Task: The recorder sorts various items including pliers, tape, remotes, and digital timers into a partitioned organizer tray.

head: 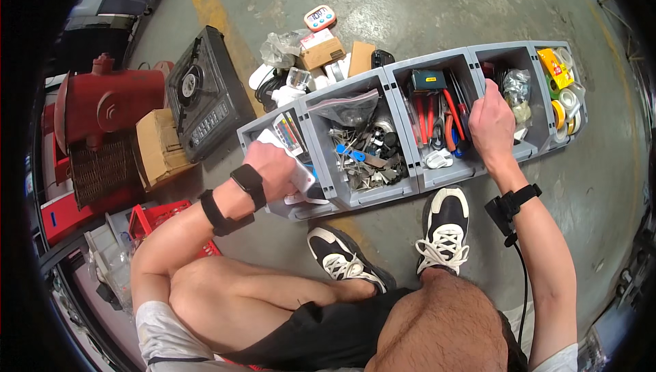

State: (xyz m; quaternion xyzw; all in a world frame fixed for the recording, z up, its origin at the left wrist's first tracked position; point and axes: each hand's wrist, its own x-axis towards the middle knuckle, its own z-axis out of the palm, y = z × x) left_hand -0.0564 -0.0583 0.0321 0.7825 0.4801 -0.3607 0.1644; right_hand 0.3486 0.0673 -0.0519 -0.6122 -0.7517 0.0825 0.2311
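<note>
My left hand (271,167) is closed around a flat white plastic device (306,177) over the leftmost grey bin (315,213). Under it lies a white remote control (287,133) with coloured buttons. My right hand (492,123) curls over the wall between two bins farther right, its fingertips hidden. Left of that hand, a grey bin holds red-handled pliers (453,115), a teal box (429,79) and a white coiled cable (438,158). To its right, another bin holds a clear plastic bag (517,90).
The second bin holds mixed metal hardware (371,159) and a zip bag (353,108). Tape rolls (568,97) fill the far-right bin. Behind the row stand cardboard boxes (323,54) and an orange timer (320,17). A portable gas stove (205,95) leans at left near a red metal machine (107,100).
</note>
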